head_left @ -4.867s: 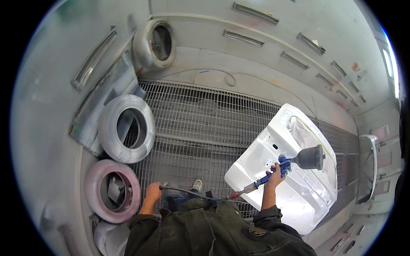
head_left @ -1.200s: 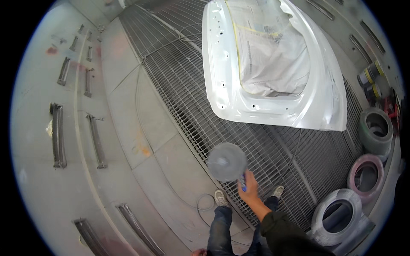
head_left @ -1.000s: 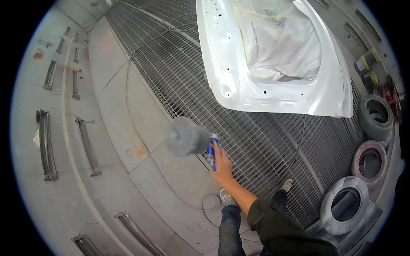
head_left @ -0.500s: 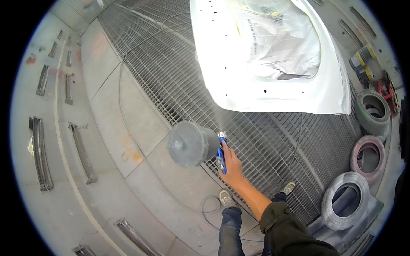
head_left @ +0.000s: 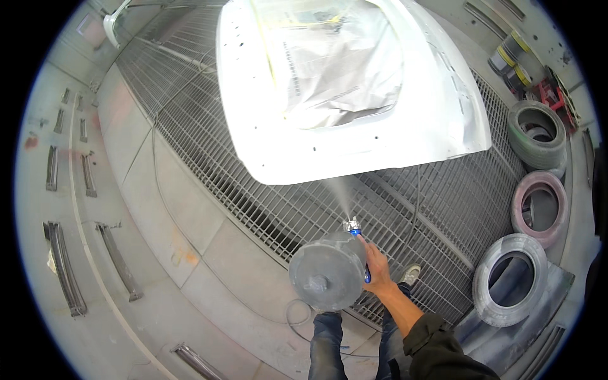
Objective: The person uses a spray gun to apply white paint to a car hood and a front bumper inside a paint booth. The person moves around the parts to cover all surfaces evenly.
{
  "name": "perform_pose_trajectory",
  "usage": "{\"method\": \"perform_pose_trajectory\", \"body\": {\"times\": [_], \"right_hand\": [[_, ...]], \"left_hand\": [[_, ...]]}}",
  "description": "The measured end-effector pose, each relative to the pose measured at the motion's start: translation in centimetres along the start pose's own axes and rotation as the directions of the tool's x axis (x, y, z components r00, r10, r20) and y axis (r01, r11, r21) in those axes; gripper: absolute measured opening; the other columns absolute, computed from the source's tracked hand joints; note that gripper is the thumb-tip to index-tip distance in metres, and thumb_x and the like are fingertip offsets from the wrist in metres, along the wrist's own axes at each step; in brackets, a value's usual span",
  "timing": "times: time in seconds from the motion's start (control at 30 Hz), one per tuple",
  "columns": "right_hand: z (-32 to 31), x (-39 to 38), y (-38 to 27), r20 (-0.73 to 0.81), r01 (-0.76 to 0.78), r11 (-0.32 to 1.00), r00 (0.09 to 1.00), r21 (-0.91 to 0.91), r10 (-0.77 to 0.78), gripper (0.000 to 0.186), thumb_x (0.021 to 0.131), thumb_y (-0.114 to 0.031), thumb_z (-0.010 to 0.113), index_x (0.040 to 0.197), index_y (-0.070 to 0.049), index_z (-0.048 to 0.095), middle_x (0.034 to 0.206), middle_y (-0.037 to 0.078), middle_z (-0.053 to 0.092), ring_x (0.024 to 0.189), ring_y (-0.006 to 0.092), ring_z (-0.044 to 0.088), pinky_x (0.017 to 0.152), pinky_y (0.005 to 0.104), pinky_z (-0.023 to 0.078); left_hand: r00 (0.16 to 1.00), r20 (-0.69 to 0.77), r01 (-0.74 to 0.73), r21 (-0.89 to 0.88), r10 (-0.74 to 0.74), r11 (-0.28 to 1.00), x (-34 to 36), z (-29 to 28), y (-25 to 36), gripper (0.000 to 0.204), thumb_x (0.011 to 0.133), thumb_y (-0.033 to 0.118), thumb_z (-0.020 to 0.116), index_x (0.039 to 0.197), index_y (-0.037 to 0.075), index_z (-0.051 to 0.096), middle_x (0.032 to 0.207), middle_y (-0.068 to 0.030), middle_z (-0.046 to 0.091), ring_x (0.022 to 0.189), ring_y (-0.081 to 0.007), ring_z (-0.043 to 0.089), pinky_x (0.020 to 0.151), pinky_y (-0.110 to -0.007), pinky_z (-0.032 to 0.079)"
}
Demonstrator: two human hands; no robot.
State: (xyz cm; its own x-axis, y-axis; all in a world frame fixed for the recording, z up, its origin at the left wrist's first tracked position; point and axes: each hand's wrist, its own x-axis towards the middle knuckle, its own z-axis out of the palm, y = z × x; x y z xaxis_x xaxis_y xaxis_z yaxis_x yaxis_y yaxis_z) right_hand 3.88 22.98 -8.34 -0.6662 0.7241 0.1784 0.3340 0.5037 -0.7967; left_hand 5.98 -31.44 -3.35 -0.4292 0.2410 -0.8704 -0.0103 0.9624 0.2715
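Note:
My right hand [head_left: 381,272] is closed round a spray gun [head_left: 353,227] with a blue body and a silver nozzle. The gun's grey round paint cup [head_left: 326,275] sits to the left of the hand, its lid facing up at me. A pale mist [head_left: 342,193] fans from the nozzle to the lower edge of a white car body panel [head_left: 304,161]. The panel has small dark holes and a large opening covered by crinkled masking paper [head_left: 348,76]. Between nozzle and panel there is a gap. My left hand is out of the picture.
Metal floor grating [head_left: 443,209] lies under the panel. A thin hose [head_left: 155,152] runs over the floor at left. Along the right stand a greenish tyre [head_left: 556,152], a pinkish tyre [head_left: 519,218], a grey tyre [head_left: 538,297] and paint cans [head_left: 508,52].
The gun has moved right and lower in the picture, and its cup is tipped more toward me. The panel appears farther left and lower as the view shifts. Mist shows in both frames.

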Motion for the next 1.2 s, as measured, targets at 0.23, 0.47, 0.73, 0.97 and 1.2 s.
{"method": "perform_pose_trajectory", "body": {"times": [0.23,0.47,0.73,0.97,1.2], "right_hand": [[-10.1,-1.9,6.6,-0.083,0.019,0.998,0.996,0.063,-0.014,0.089,0.06,-0.02,0.073,0.142,-0.001,0.046,0.092,0.017,0.057,0.077,0.0347,0.061,0.064,0.039,0.049],[-18.9,-6.8,15.0,-0.089,-0.211,0.956,0.968,0.205,0.233,0.062,0.078,-0.021,0.07,0.132,0.0,0.051,0.095,0.014,0.06,0.08,0.0284,0.063,0.063,0.036,0.053],[-29.5,-10.4,21.9,-0.204,-0.354,0.922,0.901,0.159,0.382,0.032,0.09,-0.014,0.063,0.118,0.0,0.058,0.101,0.011,0.064,0.087,0.0211,0.065,0.061,0.0325,0.057],[-33.5,-5.4,19.0,-0.016,-0.305,0.434,0.803,0.847,0.596,0.025,0.093,-0.009,0.062,0.117,-0.001,0.059,0.106,0.011,0.066,0.091,0.0188,0.067,0.061,0.0315,0.06],[-34.4,-4.6,20.1,0.074,-0.342,0.329,0.784,0.88,0.616,0.014,0.091,-0.014,0.067,0.097,-0.002,0.066,0.079,0.005,0.065,0.057,0.009,0.056,0.047,0.0231,0.041]], "left_hand": [[0.999,0.031,-0.012,0.161,0.007,0.987,-2.5,1.2,9.1,0.045,0.1,0.043,0.046,0.117,0.003,0.058,0.103,-0.0293,0.065,0.092,-0.0484,0.062,0.074,-0.054,0.049],[0.989,-0.003,-0.139,0.292,0.146,0.946,-1.7,7.4,11.2,0.046,0.101,0.04,0.044,0.122,0.002,0.057,0.109,-0.0293,0.064,0.103,-0.0477,0.061,0.086,-0.052,0.049],[0.976,0.206,-0.128,0.268,0.073,0.955,-2.6,11.9,27.9,0.041,0.099,0.032,0.051,0.125,0.002,0.057,0.114,-0.0265,0.064,0.105,-0.0441,0.061,0.091,-0.047,0.049],[0.95,0.305,-0.112,0.534,-0.067,0.838,-3.4,19.3,32.5,0.037,0.099,0.031,0.052,0.125,0.005,0.058,0.114,-0.0256,0.064,0.101,-0.0452,0.062,0.086,-0.049,0.05],[0.967,0.208,-0.201,0.272,0.146,0.941,-5.0,19.9,36.7,0.035,0.098,0.03,0.054,0.12,0.004,0.06,0.112,-0.0249,0.065,0.103,-0.0438,0.062,0.088,-0.047,0.05]]}}
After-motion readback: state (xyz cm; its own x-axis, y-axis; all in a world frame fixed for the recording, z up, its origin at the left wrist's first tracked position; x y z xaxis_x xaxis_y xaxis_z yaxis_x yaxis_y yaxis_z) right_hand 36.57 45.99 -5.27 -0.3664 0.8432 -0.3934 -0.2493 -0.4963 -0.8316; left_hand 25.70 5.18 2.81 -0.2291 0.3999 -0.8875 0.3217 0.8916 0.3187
